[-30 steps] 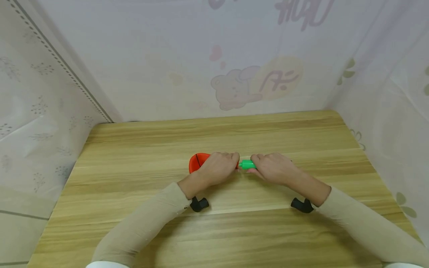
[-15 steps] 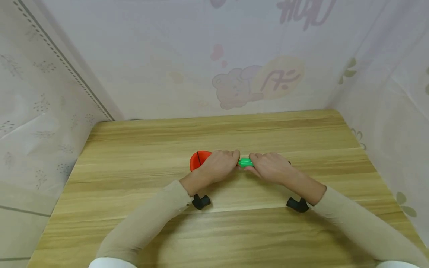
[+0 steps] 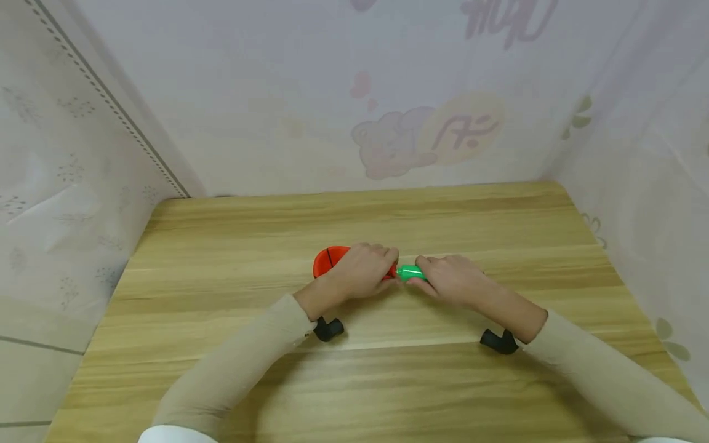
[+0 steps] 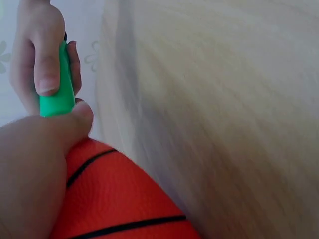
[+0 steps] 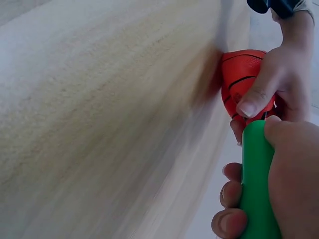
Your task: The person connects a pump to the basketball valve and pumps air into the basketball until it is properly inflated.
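Note:
A limp red ball [image 3: 327, 261] with black basketball lines sags, partly deflated, in my left hand [image 3: 361, 271], whose fingers bunch its right end. Opposite it, my right hand [image 3: 453, 279] grips a green cylinder that looks like a small hand pump [image 3: 412, 272]. The pump's narrow tip points at the bunched end of the ball, close to my left fingers. In the right wrist view, my thumb lies along the green barrel [image 5: 256, 179] with the fingers curled around it. Whether the tip sits inside the ball is hidden by the left thumb and fingers.
Both hands are above a wood-grain table [image 3: 365, 394]. Black wrist mounts [image 3: 498, 341] hang under the forearms. Patterned pale curtains [image 3: 266, 98] enclose the table at the back and both sides.
My right hand with the pump shifted left toward the ball, then back right, so a little more of the tip shows. The left hand keeps its grip and has barely moved.

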`<act>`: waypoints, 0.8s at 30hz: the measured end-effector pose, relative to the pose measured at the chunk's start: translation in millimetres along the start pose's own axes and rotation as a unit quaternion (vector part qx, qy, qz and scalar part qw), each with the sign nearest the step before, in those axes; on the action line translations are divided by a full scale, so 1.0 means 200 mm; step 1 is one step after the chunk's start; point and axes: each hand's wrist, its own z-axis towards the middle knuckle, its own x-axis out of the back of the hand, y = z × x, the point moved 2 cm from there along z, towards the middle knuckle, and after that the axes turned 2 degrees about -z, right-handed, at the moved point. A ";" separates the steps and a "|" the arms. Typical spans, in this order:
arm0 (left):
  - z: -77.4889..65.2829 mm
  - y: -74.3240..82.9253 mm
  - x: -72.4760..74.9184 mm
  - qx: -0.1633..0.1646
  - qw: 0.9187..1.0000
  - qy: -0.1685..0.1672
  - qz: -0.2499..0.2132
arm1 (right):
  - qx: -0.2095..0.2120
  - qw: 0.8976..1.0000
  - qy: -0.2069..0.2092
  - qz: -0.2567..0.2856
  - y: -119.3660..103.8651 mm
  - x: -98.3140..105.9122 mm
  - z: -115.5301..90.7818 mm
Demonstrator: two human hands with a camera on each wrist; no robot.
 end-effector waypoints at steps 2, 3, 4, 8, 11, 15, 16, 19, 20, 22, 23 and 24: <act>0.00 -0.01 0.00 -0.001 1.000 -0.010 0.000 | -0.004 1.000 -0.005 0.008 0.00 0.00 0.00; 0.00 -0.01 0.01 0.000 1.000 -0.013 0.000 | -0.004 1.000 -0.008 0.011 0.00 0.00 0.00; 0.00 -0.01 0.01 0.000 1.000 -0.016 0.000 | -0.005 1.000 -0.009 0.013 0.00 0.00 0.00; 0.00 -0.02 0.02 0.005 1.000 -0.022 0.002 | -0.009 1.000 -0.018 0.016 0.01 0.02 0.00; 0.00 -0.03 0.02 0.011 1.000 -0.021 0.002 | -0.012 1.000 -0.021 0.009 0.01 0.03 0.01; 0.01 -0.03 0.04 0.017 0.999 -0.029 0.005 | -0.015 1.000 -0.024 -0.001 0.01 0.06 0.01; 0.01 -0.03 0.04 0.018 0.999 -0.034 0.008 | -0.015 1.000 -0.024 -0.003 0.02 0.06 0.01; 0.01 -0.03 0.06 0.027 0.998 -0.046 0.015 | -0.020 1.000 -0.022 -0.010 0.02 0.08 0.00; 0.01 -0.03 0.06 0.030 0.998 -0.049 0.019 | -0.022 0.999 -0.021 -0.010 0.02 0.08 -0.01; 0.00 -0.04 0.07 0.035 0.998 -0.051 0.029 | -0.026 0.999 -0.016 -0.012 0.03 0.09 -0.01; 0.00 -0.05 0.08 0.037 0.997 -0.049 0.035 | -0.027 0.999 -0.013 -0.012 0.03 0.09 -0.02; 0.00 -0.06 0.08 0.038 0.997 -0.048 0.042 | -0.027 1.000 -0.010 -0.012 0.03 0.09 -0.02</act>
